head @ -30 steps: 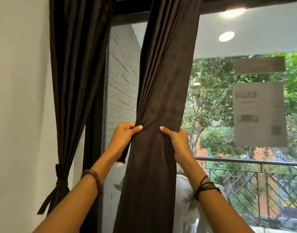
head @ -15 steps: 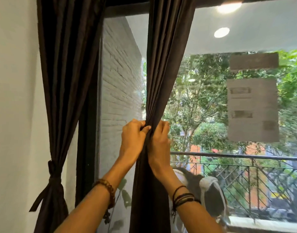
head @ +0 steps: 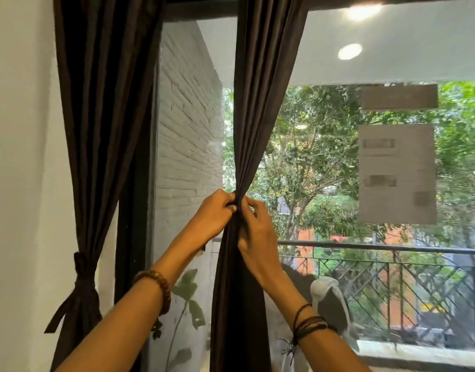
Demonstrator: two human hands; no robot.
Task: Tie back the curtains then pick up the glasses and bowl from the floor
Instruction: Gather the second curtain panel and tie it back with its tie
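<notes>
At the window, we gather the middle curtain [head: 257,108] into a tight bunch, our left hand [head: 213,214] and right hand [head: 257,237] both clenched around the dark fabric at its narrowest point, fingers curled into the folds and the two hands touching. Below our grip the cloth hangs straight down. A second curtain [head: 104,103] on the left, against the white wall [head: 18,157], is cinched with a knotted tie [head: 80,267]. Beyond the glass stand a brick wall [head: 188,130], trees [head: 311,170] and a balcony railing [head: 392,248].
</notes>
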